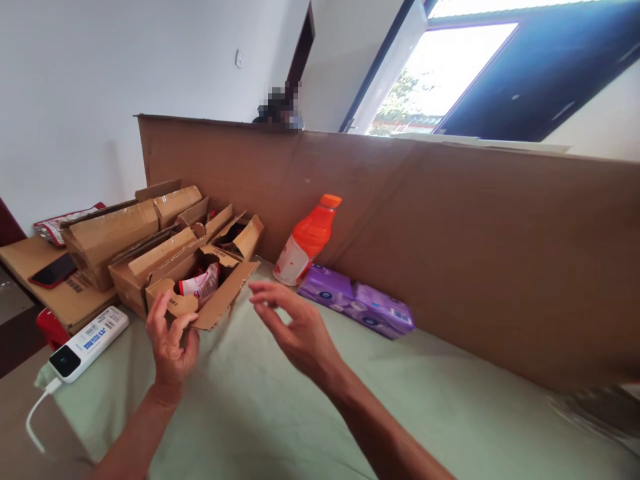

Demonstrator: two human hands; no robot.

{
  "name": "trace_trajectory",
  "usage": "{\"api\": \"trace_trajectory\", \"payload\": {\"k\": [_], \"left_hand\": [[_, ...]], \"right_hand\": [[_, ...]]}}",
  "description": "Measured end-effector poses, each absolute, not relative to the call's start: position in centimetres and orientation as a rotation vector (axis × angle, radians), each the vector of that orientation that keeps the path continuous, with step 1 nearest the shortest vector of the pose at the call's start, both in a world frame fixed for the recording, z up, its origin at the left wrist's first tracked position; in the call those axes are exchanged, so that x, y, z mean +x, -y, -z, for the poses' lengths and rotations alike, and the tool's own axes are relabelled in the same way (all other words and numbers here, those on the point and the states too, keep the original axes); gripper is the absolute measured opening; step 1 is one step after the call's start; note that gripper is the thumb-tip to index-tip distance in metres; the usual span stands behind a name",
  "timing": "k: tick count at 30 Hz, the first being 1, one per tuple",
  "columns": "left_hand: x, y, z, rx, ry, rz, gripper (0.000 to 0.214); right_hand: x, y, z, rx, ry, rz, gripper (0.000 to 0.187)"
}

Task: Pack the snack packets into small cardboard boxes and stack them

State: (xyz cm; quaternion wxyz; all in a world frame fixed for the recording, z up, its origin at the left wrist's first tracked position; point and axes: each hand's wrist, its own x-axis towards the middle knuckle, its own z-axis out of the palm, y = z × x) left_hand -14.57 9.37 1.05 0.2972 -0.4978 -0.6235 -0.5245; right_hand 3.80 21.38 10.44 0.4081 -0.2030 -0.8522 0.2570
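Observation:
My left hand (173, 340) is at the near edge of an open cardboard box (220, 310), its fingers bent and apart. The fingertips overlap the box's front flap; whether they press on it I cannot tell. Inside that box lies a red-and-white packet (203, 283). My right hand (295, 327) hovers over the green cloth (250, 400), right of the box, fingers stretched and nothing in them. Just beyond it stand an orange bottle (313, 233) with a pale label and, lying on the cloth, purple tissue packs (355, 300).
Several more cardboard boxes (120, 227) crowd the left side. A phone (53, 270) rests on cardboard there, with a white power bank (90, 343) and its cable nearer me. A tall cardboard panel (450, 253) walls off the back; part of a person (280, 110) shows above it.

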Motion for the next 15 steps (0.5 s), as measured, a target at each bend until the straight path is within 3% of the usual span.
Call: {"api": "trace_trajectory", "payload": {"k": [5, 10, 15], "left_hand": [[-14.4, -9.2, -0.7, -1.337, 1.684, 1.387, 0.017], [-14.4, -9.0, -0.4, -1.344, 1.711, 1.404, 0.02], [-14.4, -8.9, -0.3, -1.36, 1.718, 1.416, 0.025]], "right_hand": [[-5.3, -25.4, -15.8, -0.547, 2.711, -0.341, 0.018], [-11.3, -26.9, -13.8, -0.534, 2.928, -0.288, 0.018], [-9.0, -27.5, -14.5, -0.62, 2.819, -0.271, 0.022]]}}
